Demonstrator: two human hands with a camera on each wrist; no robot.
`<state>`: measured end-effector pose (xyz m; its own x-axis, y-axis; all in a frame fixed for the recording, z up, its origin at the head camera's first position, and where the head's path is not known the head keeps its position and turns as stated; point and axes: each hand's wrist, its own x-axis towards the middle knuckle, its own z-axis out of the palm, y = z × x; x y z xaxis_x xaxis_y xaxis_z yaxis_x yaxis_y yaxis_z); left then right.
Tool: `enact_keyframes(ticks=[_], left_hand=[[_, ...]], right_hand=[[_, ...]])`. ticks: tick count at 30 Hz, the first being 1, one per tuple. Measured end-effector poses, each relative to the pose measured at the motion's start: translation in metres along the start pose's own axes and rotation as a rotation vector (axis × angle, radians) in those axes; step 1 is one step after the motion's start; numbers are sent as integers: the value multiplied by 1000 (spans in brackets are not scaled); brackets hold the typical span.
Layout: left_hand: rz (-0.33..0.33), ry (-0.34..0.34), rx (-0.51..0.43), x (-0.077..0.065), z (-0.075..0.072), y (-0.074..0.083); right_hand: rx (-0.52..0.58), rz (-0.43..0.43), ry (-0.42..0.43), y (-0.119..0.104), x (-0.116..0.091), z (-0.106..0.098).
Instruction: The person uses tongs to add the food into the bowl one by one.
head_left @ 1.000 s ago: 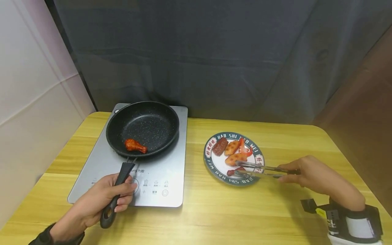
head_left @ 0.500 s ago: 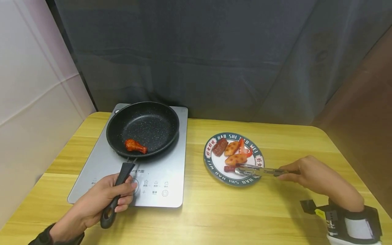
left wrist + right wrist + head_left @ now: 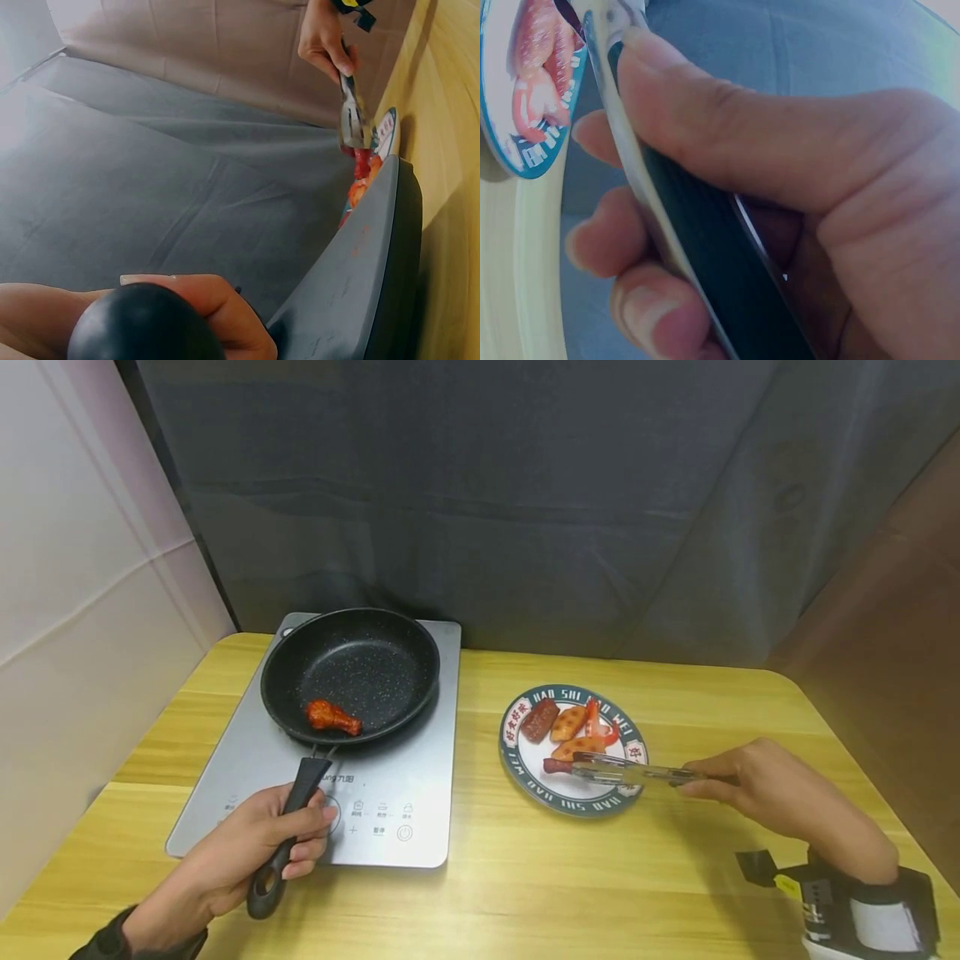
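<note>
My left hand [image 3: 225, 847] grips the black handle [image 3: 303, 785] of a speckled frying pan [image 3: 360, 672]. One glossy red drumstick [image 3: 330, 717] lies in the pan near the handle side. In the head view, my right hand [image 3: 757, 781] holds metal tongs [image 3: 637, 772] by their dark grips, thumb on one arm in the right wrist view. The tongs' tips are closed around a dark red meat piece [image 3: 557, 766], mostly hidden by them, over the near part of the plate [image 3: 528, 783]. In the left wrist view, this meat piece [image 3: 361, 161] sticks out below the tips.
The pan sits on a silver induction cooker [image 3: 427, 810] on a wooden table [image 3: 540, 893]. Also on the plate are a brown meat piece [image 3: 540, 720], two orange-brown wing pieces [image 3: 577, 748] and a shrimp [image 3: 596, 722]. Grey cloth [image 3: 525, 510] hangs behind the table.
The tongs' arms have come together around the dark red meat piece, which has shifted slightly left and up. The left hand and the pan have stayed in place.
</note>
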<state>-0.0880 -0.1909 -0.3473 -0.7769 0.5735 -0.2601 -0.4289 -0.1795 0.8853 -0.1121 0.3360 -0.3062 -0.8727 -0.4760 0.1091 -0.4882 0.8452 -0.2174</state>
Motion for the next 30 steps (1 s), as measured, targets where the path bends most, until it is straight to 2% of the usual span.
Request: enact_keyframes(ticks=[6, 15, 22, 30], left_hand=[[-5, 8, -6, -2, -1, -1], [3, 25, 5, -1, 0, -1], [4, 15, 12, 0, 1, 1], [0, 20, -5, 0, 2, 1]], right_hand=[[-7, 15, 6, -11, 6, -8], [5, -82, 69, -28, 25, -13], [35, -84, 76, -34, 34, -11], [70, -124, 91, -43, 52, -14]])
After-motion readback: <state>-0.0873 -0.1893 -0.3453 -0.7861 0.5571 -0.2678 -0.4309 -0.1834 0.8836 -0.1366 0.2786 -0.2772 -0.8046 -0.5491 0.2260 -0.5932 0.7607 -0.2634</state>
